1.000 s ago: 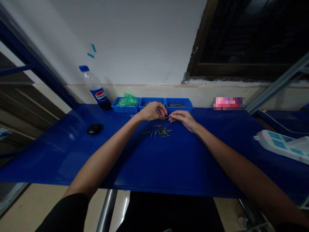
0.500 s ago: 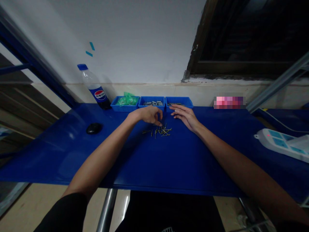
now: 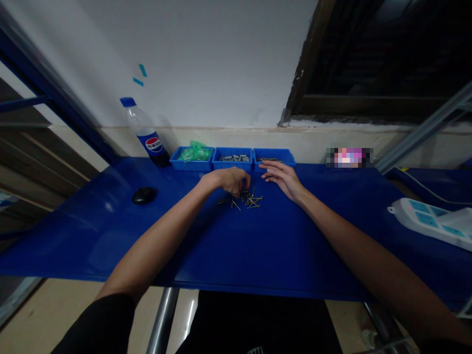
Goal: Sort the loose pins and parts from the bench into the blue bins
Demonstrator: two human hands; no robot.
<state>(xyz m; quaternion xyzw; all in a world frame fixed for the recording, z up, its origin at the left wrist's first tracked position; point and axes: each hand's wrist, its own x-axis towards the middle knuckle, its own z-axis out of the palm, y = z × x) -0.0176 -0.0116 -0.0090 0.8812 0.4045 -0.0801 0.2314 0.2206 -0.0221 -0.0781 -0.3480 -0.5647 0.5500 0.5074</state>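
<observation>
My left hand [image 3: 233, 182] is curled downward over a loose pile of thin, brass-coloured, screw-like metal pieces [image 3: 252, 200] on the blue table [image 3: 236, 246]. Its fingertips are drawn together at the pile's left side; a piece may be pinched there, but the hand hides it. To the right, my right hand [image 3: 285, 179] hovers with fingers stretched out and nothing in them. Its fingertips point left, just in front of the right blue bin [image 3: 291, 158], which contains similar thin metal pieces [image 3: 271, 160].
The middle blue bin [image 3: 232, 166] contains small grey pieces, and the left blue bin [image 3: 191, 167] a green plastic bag [image 3: 194, 152]. A cola bottle [image 3: 153, 142] and black mouse [image 3: 143, 195] stand at left. Rightward are a blurred-out pink object [image 3: 349, 157] and a power strip [image 3: 429, 219].
My left hand has moved slightly down and its fingers have closed in over the pile. A piece below its fingertips now lies at a different slant. My right hand is nearly still.
</observation>
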